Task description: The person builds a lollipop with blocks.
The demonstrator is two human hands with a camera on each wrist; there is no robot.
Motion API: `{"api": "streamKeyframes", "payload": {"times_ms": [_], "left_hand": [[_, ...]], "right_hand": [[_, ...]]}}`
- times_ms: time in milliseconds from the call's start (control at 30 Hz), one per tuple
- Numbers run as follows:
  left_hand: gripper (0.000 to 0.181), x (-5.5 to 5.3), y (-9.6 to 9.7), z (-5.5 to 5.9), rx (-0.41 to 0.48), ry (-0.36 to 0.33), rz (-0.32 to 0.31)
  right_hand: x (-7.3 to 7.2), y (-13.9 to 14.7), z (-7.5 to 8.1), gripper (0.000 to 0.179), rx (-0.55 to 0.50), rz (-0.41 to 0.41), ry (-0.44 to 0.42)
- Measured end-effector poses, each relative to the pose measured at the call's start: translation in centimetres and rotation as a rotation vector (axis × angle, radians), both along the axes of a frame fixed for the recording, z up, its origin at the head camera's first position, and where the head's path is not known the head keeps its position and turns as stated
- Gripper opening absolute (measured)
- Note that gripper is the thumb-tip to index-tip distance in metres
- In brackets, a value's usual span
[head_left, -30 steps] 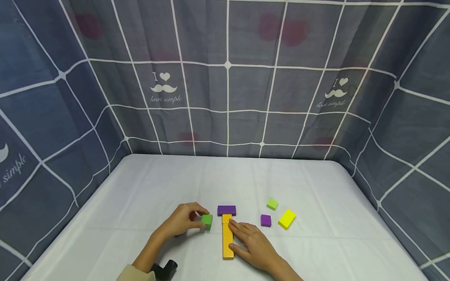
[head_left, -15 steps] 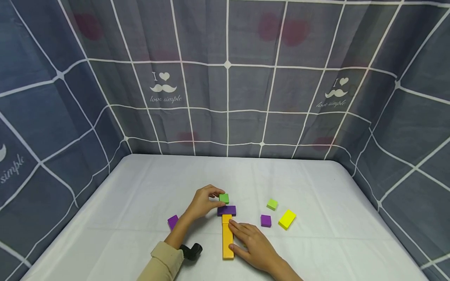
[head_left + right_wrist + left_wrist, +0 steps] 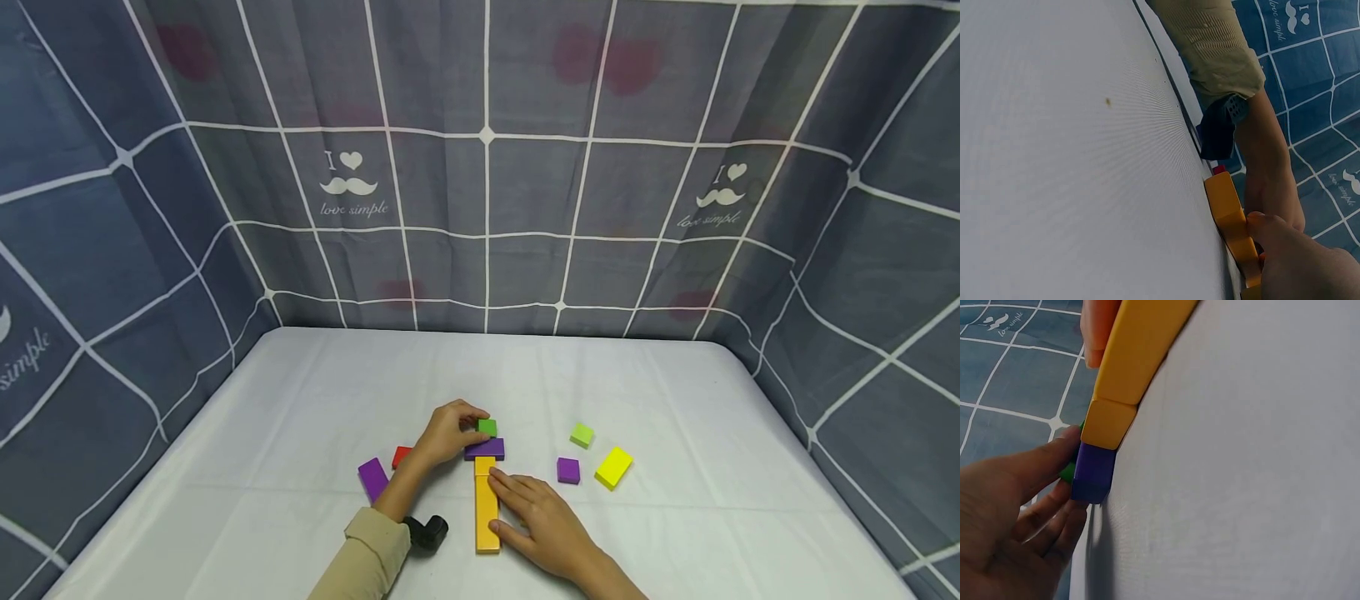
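Note:
My left hand (image 3: pixel 447 433) pinches a green block (image 3: pixel 487 427) between thumb and fingers, just behind the far side of a purple block (image 3: pixel 484 450). In the left wrist view the purple block and my left hand (image 3: pixel 1029 506) hide most of the green one. From the purple block a small orange block (image 3: pixel 484 466) and a longer orange piece (image 3: pixel 487 517) run toward me in a line. My right hand (image 3: pixel 536 521) rests with extended fingers along the right side of that orange line, its thumb touching the long piece, as the right wrist view also shows.
Left of my forearm lie a red block (image 3: pixel 401 456), partly hidden, and a purple block (image 3: pixel 372 478). To the right are a lime block (image 3: pixel 581 434), a small purple block (image 3: pixel 567 470) and a yellow block (image 3: pixel 614 467). A black wrist camera (image 3: pixel 427 533) sits at my left wrist.
My left hand has carried the green block right and away from me, from left of the purple block to behind it. The red and left purple blocks are uncovered. My right hand stays put.

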State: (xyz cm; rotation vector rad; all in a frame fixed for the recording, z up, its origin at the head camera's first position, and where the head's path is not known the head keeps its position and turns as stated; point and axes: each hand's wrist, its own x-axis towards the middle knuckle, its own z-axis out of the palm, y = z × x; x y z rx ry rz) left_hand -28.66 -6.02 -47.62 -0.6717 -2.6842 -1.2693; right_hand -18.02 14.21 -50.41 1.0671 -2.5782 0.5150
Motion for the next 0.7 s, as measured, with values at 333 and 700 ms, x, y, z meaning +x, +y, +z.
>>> {"api": "streamKeyframes", "payload": {"times_ms": [333, 700], "left_hand": [[0.028, 0.05, -0.02, 0.08, -0.039, 0.0, -0.039], [0.028, 0.17, -0.02, 0.01, -0.051, -0.034, -0.046]], "right_hand": [[-0.01, 0.03, -0.04, 0.055, -0.006, 0.003, 0.016], [0.03, -0.01, 0.02, 0.055, -0.005, 0.001, 0.006]]}}
